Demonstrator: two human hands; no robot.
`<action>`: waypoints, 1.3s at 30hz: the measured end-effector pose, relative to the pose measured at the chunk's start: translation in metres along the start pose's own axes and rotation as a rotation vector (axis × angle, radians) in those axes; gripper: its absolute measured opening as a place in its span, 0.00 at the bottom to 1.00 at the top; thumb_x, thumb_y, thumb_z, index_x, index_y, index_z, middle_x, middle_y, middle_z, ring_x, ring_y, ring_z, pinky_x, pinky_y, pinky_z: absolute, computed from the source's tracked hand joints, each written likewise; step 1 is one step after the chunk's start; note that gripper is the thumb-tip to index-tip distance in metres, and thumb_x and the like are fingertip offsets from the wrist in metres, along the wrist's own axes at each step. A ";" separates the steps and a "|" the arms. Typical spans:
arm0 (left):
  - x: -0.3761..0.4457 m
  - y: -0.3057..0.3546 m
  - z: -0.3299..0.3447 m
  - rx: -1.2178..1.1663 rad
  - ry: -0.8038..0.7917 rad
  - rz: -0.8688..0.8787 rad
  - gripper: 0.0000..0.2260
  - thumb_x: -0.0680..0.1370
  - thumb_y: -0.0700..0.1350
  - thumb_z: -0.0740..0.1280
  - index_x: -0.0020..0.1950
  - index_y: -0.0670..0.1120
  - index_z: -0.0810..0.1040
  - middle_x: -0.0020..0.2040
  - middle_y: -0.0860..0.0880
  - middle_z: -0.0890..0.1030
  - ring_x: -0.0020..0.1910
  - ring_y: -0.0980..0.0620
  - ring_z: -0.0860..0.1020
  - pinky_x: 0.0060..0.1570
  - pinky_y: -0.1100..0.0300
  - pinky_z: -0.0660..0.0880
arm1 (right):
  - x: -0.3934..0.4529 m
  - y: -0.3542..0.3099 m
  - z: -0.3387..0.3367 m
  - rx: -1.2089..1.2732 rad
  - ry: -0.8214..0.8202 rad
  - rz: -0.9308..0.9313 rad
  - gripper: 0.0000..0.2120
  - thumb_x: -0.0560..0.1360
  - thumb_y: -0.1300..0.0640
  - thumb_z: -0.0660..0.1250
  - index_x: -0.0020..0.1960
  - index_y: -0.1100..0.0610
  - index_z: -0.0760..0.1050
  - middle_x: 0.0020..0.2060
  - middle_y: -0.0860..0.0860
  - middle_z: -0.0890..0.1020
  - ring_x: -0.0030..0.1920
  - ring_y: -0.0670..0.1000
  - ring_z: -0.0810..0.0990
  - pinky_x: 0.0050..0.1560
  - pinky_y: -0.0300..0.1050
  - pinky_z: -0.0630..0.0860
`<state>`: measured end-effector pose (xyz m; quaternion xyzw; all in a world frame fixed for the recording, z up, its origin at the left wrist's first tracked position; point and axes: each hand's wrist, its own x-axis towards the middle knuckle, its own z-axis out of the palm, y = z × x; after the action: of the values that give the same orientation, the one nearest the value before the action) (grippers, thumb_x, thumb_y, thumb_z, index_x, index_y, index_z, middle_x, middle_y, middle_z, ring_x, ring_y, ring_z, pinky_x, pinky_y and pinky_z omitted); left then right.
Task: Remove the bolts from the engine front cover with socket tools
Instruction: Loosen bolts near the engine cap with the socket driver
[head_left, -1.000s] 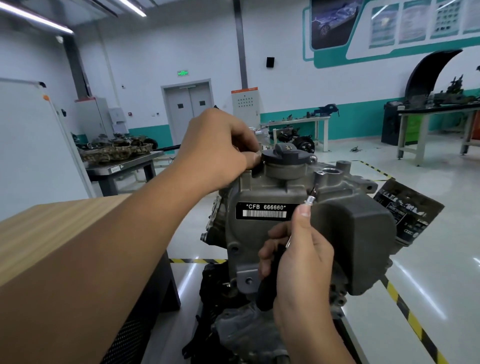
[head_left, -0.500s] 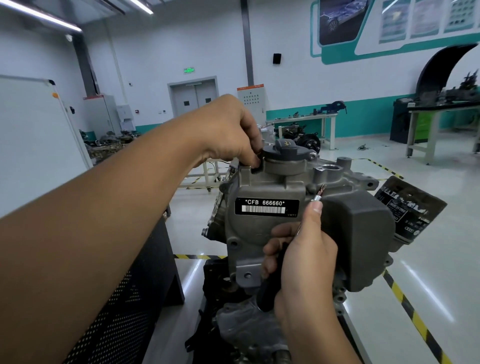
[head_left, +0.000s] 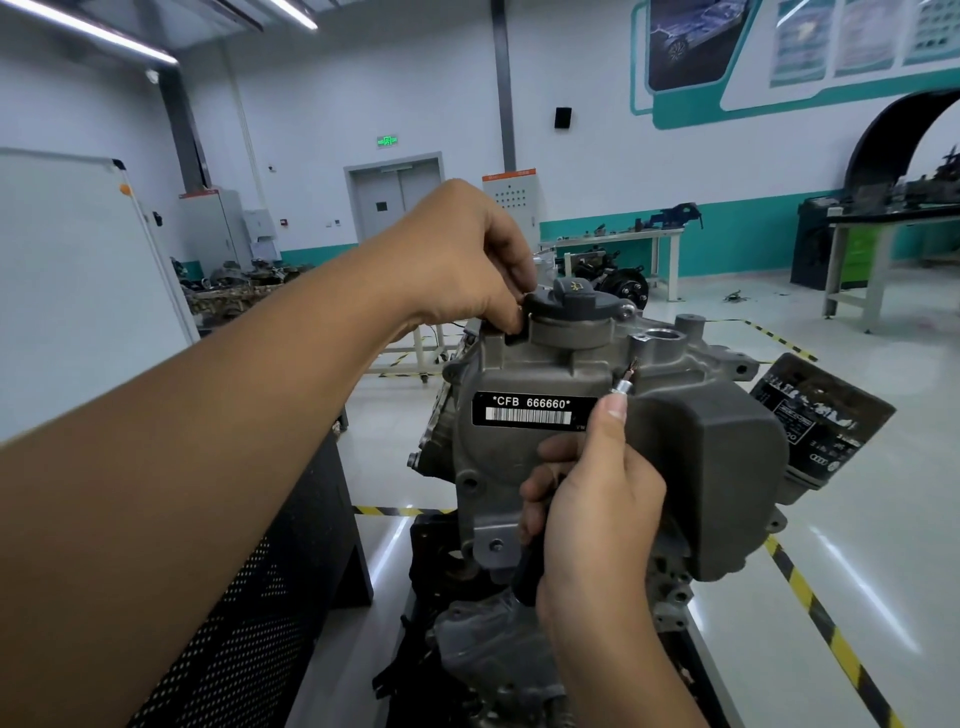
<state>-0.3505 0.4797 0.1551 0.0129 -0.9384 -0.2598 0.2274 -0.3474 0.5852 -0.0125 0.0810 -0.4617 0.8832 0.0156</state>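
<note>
The grey cast-metal engine front cover stands upright on the engine, facing the person, with a black label reading CFB 666660 across its face and a dark round filler cap on top. It looks rigid and heavy, nothing that will give under a hand, so bracing against its upper edge seems safe. The bolts look small, recessed in bosses round the rim; one sits low on the cover. I judge they will come out stiff at first, then loose and easy to drop once free.

The slim socket driver with a black handle and bright metal tip is held by the right hand, fingers curled round the handle and the forefinger laid along the shaft towards the tip. The tip points at a fastener near the cover's upper right corner; whether it is seated I cannot tell. The tool looks light and thin, best gripped at the handle and kept straight on the bolt so it does not slip out.

The left hand rests on the top left of the cover beside the cap, fingers curled and pinching a small dark part at the edge there; what it is I cannot make out.

To the right sits a grey plastic housing. Beyond are workbenches and a whiteboard.
</note>
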 end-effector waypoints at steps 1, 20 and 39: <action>0.000 0.000 0.001 -0.002 0.009 -0.008 0.15 0.61 0.30 0.81 0.42 0.45 0.86 0.37 0.48 0.86 0.40 0.51 0.86 0.40 0.60 0.83 | -0.001 -0.001 0.001 -0.032 -0.008 -0.042 0.32 0.82 0.34 0.57 0.33 0.58 0.75 0.22 0.54 0.75 0.23 0.51 0.70 0.26 0.45 0.67; -0.004 0.005 0.008 0.076 0.099 -0.051 0.15 0.60 0.32 0.81 0.41 0.46 0.85 0.36 0.46 0.86 0.41 0.46 0.86 0.46 0.49 0.84 | 0.007 -0.020 -0.005 -0.047 -0.158 -0.260 0.13 0.79 0.37 0.57 0.48 0.37 0.80 0.29 0.64 0.74 0.24 0.51 0.71 0.26 0.45 0.68; -0.014 -0.014 0.019 -0.233 0.357 -0.069 0.15 0.62 0.27 0.79 0.42 0.44 0.84 0.35 0.45 0.85 0.38 0.52 0.86 0.45 0.51 0.84 | 0.027 -0.012 -0.014 -0.010 -0.227 0.087 0.39 0.75 0.26 0.56 0.31 0.60 0.80 0.21 0.58 0.73 0.16 0.51 0.63 0.22 0.40 0.62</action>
<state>-0.3474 0.4792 0.1276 0.0643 -0.8460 -0.3678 0.3807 -0.3746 0.6025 -0.0062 0.1603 -0.4679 0.8659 -0.0747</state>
